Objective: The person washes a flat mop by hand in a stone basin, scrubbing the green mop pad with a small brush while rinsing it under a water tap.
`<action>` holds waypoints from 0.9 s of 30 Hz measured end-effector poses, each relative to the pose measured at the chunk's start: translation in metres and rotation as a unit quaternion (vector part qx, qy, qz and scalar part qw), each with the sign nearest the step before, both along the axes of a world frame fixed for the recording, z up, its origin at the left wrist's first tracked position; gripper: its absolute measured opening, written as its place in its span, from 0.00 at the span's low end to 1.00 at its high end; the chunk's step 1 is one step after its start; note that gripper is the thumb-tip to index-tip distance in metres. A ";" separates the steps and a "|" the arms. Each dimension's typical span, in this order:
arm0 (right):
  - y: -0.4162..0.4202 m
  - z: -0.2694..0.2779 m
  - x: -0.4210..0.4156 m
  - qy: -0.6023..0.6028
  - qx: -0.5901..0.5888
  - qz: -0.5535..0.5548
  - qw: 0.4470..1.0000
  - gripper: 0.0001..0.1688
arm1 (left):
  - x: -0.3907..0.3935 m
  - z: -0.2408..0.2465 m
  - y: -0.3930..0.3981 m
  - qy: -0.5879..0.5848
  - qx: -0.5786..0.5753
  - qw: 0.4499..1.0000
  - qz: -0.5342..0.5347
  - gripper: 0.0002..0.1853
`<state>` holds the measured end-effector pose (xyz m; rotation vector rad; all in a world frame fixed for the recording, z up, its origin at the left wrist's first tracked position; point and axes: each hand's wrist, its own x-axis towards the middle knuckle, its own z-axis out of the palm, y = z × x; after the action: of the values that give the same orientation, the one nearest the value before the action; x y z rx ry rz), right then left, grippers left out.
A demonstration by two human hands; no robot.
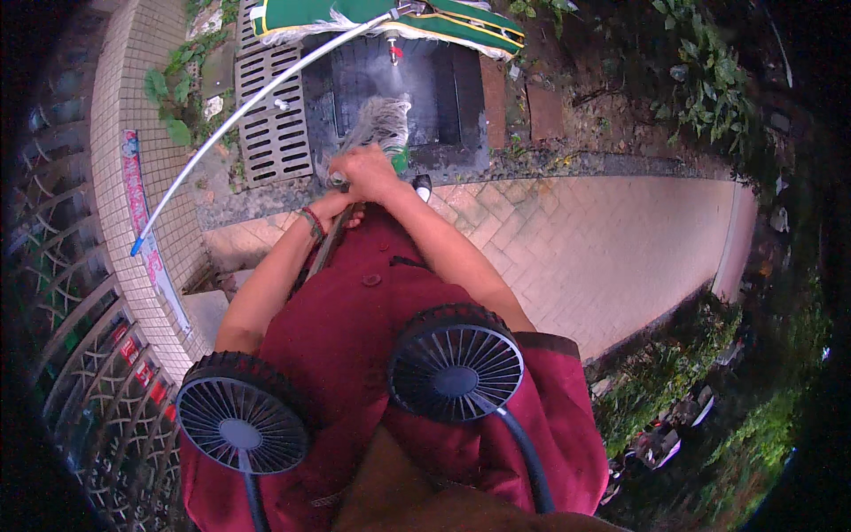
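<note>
My right hand [365,171] is closed at the near end of a green mop pad with wet grey-white fringe [382,120]. Just below, my left hand [332,207], with a beaded bracelet at the wrist, is closed around a grey pole [329,243] that runs back beside my body. The two hands touch, and the right partly hides the left. Beyond the fringe, a metal tap with a red handle [395,53] runs water down toward it. Which part of the mop lies inside my right fist is hidden.
A flat green mop pad [319,18] with white fringe lies across the top, its white pole [259,93] slanting down left. A dark basin [471,113] is under the tap. Left are a slotted drain grate [274,133] and a tiled wall [113,100]; right, brick paving [598,246].
</note>
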<state>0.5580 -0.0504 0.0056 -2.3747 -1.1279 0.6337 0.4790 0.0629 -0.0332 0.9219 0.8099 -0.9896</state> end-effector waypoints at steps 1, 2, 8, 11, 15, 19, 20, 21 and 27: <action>0.000 -0.004 -0.009 -0.001 0.002 -0.007 1.000 0.20 | -0.002 -0.002 0.000 -0.022 0.015 1.000 -0.010 0.08; 0.000 -0.007 -0.017 -0.003 0.003 -0.014 1.000 0.21 | -0.006 -0.005 -0.003 -0.031 0.043 0.998 -0.015 0.06; -0.008 -0.021 -0.041 0.015 0.000 -0.010 1.000 0.21 | -0.029 -0.016 -0.001 -0.017 0.036 0.999 0.008 0.05; -0.007 -0.021 -0.049 0.019 0.007 -0.019 1.000 0.21 | -0.040 -0.019 -0.007 -0.028 0.017 0.999 0.030 0.06; -0.011 -0.003 -0.050 0.019 -0.013 -0.008 1.000 0.20 | -0.046 -0.004 -0.007 -0.047 0.001 0.999 -0.012 0.07; -0.012 0.040 -0.043 0.017 0.001 0.003 1.000 0.19 | -0.074 0.052 -0.004 -0.025 -0.015 0.999 -0.020 0.08; -0.010 0.053 -0.040 0.023 -0.004 0.022 1.000 0.19 | -0.078 0.061 -0.004 -0.003 -0.009 1.000 -0.018 0.08; -0.009 0.061 -0.037 0.028 -0.008 0.042 0.999 0.19 | -0.079 0.066 -0.007 0.000 -0.005 1.000 -0.019 0.08; 0.010 0.057 -0.015 0.016 -0.046 0.179 0.983 0.15 | -0.068 0.075 -0.026 0.043 0.003 0.998 0.043 0.06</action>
<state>0.5431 -0.0406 0.0630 -2.2415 -1.5596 0.8570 0.4114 0.0369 0.0414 0.8471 0.9190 -0.9573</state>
